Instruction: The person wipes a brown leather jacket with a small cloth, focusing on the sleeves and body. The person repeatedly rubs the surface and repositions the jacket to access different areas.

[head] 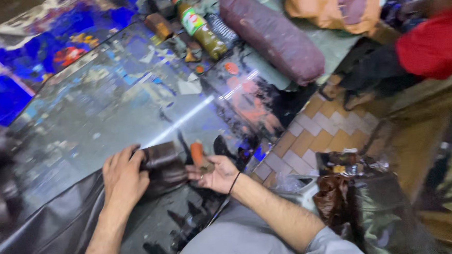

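We see our left hand (123,179) laid over a folded piece of dark brown leather (162,165), its fingers (127,154) curled down onto the top edge and holding it against the table (107,118). A larger sheet of black leather (46,229) spreads from under that wrist toward us. Just right of those fingers, our right hand (215,175) lies palm up with a black band at the wrist; its fingers are loosely half-closed around a small dark object (206,168) that is too blurred to name. Touching or just beside the right fingertips stands a short orange-handled tool (197,153), close against the brown leather. Beyond both sets of fingers the glass-topped table runs away, stained and littered with scraps. Well past the fingers, at the far edge, lies a green-labelled plastic bottle (200,29) and, right of it, a long maroon bolster (270,32). Far right, a person in a red sleeve (435,46) sits above the tiled floor (309,138).
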